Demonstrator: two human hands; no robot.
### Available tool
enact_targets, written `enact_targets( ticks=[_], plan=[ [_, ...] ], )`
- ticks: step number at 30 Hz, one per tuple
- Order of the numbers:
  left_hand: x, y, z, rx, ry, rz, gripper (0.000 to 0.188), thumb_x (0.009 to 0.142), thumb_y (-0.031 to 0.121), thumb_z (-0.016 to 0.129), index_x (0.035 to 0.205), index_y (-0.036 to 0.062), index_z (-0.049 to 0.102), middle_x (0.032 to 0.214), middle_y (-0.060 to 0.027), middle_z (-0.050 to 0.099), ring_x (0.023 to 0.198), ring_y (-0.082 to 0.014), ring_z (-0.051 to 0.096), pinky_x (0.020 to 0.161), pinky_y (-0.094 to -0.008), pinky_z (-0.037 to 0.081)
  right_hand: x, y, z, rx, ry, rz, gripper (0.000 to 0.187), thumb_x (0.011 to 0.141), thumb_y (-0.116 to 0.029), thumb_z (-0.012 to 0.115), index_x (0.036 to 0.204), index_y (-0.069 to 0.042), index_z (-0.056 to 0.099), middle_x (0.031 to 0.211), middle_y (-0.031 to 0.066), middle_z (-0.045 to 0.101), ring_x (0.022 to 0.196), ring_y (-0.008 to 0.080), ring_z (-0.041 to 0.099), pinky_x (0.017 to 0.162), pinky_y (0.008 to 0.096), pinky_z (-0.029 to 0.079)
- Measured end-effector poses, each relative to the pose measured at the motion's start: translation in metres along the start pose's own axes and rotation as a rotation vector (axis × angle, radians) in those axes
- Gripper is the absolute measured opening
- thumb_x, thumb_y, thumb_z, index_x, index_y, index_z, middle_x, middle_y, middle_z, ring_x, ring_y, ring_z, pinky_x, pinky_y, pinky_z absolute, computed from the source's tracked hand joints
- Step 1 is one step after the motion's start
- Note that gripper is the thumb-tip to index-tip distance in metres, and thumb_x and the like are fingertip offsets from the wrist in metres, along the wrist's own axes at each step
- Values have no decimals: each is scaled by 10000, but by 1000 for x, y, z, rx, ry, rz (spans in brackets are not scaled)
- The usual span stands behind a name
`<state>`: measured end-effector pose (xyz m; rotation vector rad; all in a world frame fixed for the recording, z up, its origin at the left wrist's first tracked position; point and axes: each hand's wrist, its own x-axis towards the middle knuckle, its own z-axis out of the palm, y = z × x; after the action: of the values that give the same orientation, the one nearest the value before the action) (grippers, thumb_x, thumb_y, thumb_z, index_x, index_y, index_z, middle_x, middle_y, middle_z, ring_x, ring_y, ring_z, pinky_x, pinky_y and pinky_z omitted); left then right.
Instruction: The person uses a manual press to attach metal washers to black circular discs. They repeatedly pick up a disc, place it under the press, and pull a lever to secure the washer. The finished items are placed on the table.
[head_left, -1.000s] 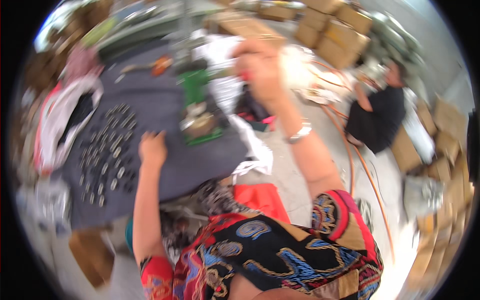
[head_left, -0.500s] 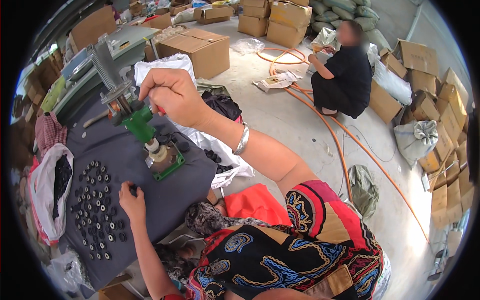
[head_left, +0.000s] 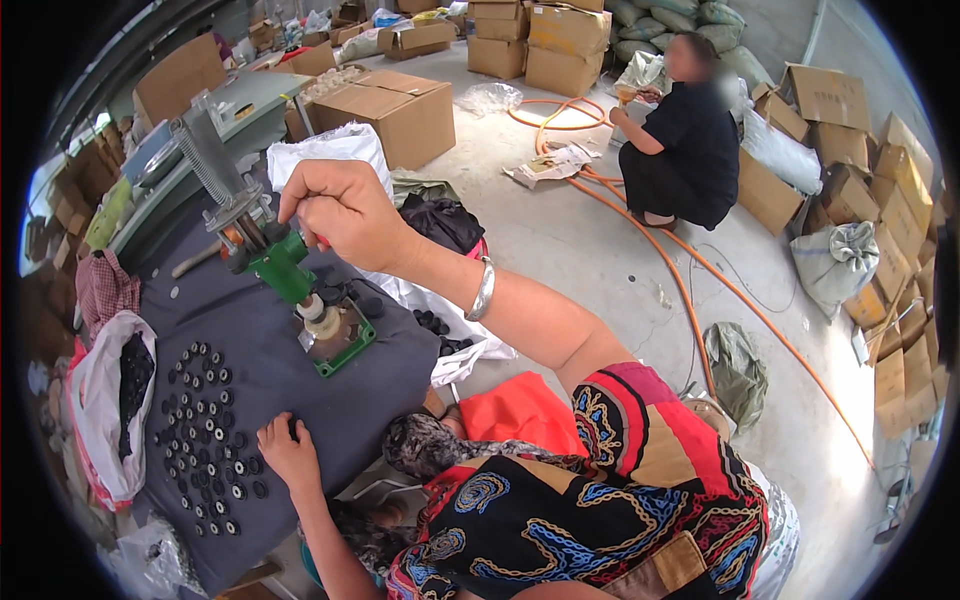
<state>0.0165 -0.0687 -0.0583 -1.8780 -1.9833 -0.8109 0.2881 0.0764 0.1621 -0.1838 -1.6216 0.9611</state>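
Note:
A small green hand press [head_left: 282, 272] with a tall spring stands on the dark cloth of the table. My right hand [head_left: 342, 212] is closed round its red-tipped lever handle, most of which the fingers hide. Below the press, my left hand [head_left: 290, 458] pinches a small black round part [head_left: 295, 428] just over the cloth. Left of that hand lie several small black round parts with pale centres [head_left: 219, 434], spread out in loose rows. More plain black parts [head_left: 368, 306] sit beside the press base.
White bags of black parts [head_left: 112, 400] [head_left: 455, 330] flank the work area. A wooden-handled tool [head_left: 196, 260] lies behind the press. Orange hose [head_left: 740, 290] crosses the floor. A person in dark clothes [head_left: 690, 150] crouches at the back right, near stacked cartons [head_left: 840, 105].
My left hand has drawn back a little toward me, still with the black part. My right hand stays on the lever handle. The whole view has shifted slightly.

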Motion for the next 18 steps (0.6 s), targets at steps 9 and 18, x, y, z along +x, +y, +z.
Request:
enact_targets(
  ticks=[9,18],
  plan=[
    [-12,0,-8,-175,243,-97,204,786,129,698,989,109,706,989,-122,669,921,-324,626,853,-425,500,-8,2,-28,-355,68,9,185,856,-56,462,855,42,619,752,90,603,683,145,590,580,268,454],
    [-119,-114,-87,148,647,-653,229,790,105,702,1018,106,721,1045,-87,669,954,-278,610,831,-378,501,3,13,-16,113,-119,-30,208,893,-24,413,959,68,587,658,65,464,606,153,414,669,341,408]
  ],
)
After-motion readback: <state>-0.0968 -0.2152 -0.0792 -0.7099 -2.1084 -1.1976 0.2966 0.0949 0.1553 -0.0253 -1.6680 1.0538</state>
